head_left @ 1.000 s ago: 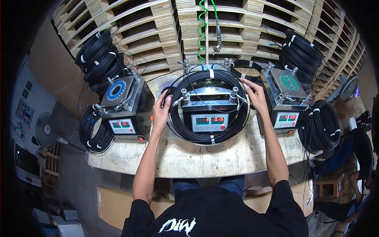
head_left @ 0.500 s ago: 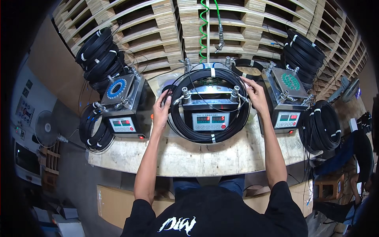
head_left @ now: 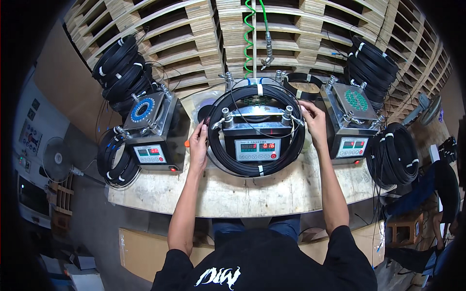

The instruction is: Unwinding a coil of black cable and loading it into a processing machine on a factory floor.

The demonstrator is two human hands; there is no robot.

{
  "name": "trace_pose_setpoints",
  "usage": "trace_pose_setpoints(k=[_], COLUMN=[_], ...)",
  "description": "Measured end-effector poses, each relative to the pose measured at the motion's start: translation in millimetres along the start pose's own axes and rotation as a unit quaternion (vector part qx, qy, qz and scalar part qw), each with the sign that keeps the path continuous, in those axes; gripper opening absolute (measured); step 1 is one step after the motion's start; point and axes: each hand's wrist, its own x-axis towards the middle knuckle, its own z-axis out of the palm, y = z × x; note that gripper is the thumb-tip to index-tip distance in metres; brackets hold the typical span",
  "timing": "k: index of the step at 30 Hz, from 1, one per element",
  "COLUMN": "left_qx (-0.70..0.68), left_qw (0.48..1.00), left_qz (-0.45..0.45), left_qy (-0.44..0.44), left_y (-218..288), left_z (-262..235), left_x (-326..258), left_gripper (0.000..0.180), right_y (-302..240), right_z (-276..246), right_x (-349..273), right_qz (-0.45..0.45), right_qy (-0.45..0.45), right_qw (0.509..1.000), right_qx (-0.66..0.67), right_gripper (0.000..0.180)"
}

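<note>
Large black cable coil with white ties (head_left: pixel 242 170) framing the front of the middle black-and-silver machine with clamp posts (head_left: pixel 238 135), between both hands; whether it rests on the machine, cannot tell. Left hand (head_left: pixel 197 145) half-curled, fingers at the coil's left outer edge; right hand (head_left: pixel 314 122) loosely bent, fingertips at its right edge; firmness of either hold unclear. Done, by my reading: coil bundled, ties on top and bottom, red display (head_left: pixel 257 150) lit. Left: coil not yet let go, one thin strand loose across its opening.
</note>
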Motion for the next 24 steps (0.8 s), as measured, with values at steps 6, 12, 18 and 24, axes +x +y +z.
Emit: trace_pose_setpoints(k=[6,12,18,24], left_qx=[-0.031,-0.024,0.068,0.069], left_qw=[0.999,0.999,0.994,0.996], left_qz=[0.008,-0.009,0.05,0.018], left_qy=[0.015,0.038,0.069,0.059], left_y=[-14,-24,-49,-1], left_z=[-5,19,13,-4], left_x=[-12,-48,-55,-6], left_gripper=[0.046,0.049,0.05,0.054], right_y=[-7,19,22,-8], right_z=[39,38,45,30], right_x=[-57,-69,-66,-47], right_qz=[0.023,0.064,0.093,0.106], right_qy=[0.125,0.176,0.172,0.092], right_qw=[0.991,0.982,0.979,0.985], right_qx=[0.051,0.016,0.054,0.096], right_gripper=[0.045,0.048,0.056,0.06])
